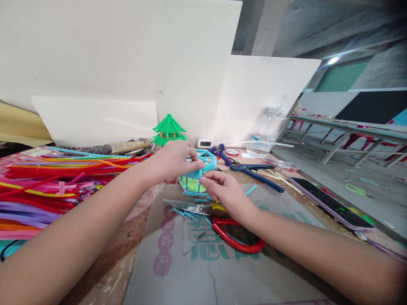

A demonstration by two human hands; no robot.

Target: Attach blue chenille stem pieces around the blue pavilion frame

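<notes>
White board (190, 63) fills bkgd. Gray sheet (178, 288) w/ printed characters covers mid table; pile of colored fuzzy strips (41, 182) to L. Red-handled scissors (200, 208) lie on sheet, phone (330, 203) far R, blue-handled pliers (269, 180) btwn. L hand (176, 159) + R hand (227, 190) meet at lt-blue frame (193, 176), nr sheet's far edge: L thumb & fingers pinch its upper part; R fingertips narrow, at its side, can't tell if gripping. Behind: green roofed model (169, 125), glue gun (224, 154), sm. timer (205, 143). Blue offcuts (189, 214) by blades.
</notes>
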